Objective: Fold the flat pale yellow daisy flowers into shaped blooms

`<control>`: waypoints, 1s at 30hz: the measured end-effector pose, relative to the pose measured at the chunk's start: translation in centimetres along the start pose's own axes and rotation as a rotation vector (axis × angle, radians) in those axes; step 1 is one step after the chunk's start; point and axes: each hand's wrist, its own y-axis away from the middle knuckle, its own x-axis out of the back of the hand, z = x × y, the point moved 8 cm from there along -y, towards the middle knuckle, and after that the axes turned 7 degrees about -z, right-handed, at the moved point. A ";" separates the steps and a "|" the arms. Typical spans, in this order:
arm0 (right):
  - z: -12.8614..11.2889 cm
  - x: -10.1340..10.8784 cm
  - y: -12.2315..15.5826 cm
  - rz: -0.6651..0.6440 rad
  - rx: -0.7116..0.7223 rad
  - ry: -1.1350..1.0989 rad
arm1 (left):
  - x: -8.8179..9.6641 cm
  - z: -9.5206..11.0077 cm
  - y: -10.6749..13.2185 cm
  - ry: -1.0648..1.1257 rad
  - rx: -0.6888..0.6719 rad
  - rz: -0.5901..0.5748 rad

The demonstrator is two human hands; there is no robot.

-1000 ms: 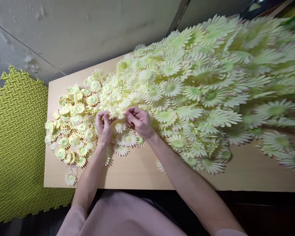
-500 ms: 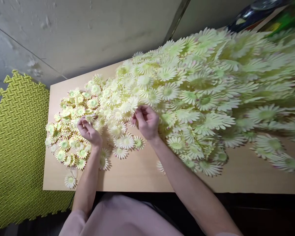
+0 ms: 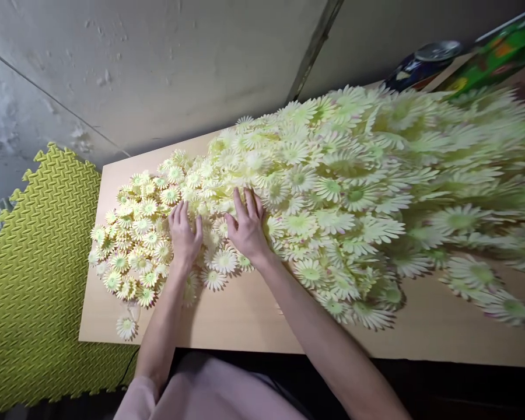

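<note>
Pale yellow-green artificial daisy heads (image 3: pixel 297 153) are heaped along the wooden table (image 3: pixel 245 315). My left hand (image 3: pixel 185 236) rests at the right side of the pile of smaller flower heads (image 3: pixel 142 224), its fingers stretched forward and apart from the thumb. A little to the right, my right hand (image 3: pixel 247 224) lies palm down on the flowers with its fingers spread. Neither hand shows anything gripped. A few flower heads (image 3: pixel 224 260) lie between the wrists, and the fingertips are partly sunk among the petals.
A yellow foam mat (image 3: pixel 39 274) stands against the table's left end. The grey wall (image 3: pixel 179 76) runs along the back. A dark drink can (image 3: pixel 424 64) and a green packet (image 3: pixel 494 58) are at the far right corner. One flower head (image 3: pixel 126 328) lies near the front edge.
Both hands have opened from curled, pinching fingers to flat, spread ones. My left hand has moved right, and my right hand a little left. The view has shifted slightly.
</note>
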 end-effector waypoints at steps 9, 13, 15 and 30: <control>0.9 2.3 0.2 0.282 0.086 -0.175 | -5.6 7.2 0.1 -0.074 -0.408 -0.491; 0.9 2.5 0.4 0.311 0.101 -0.224 | -1.7 5.1 -2.9 -0.037 -0.225 -0.336; 0.6 2.3 0.4 0.299 0.120 -0.252 | 0.7 2.5 -4.8 -0.131 -0.068 -0.245; -1.2 3.4 0.9 0.386 0.214 -0.121 | 6.6 -1.7 -8.3 -0.177 -0.005 0.010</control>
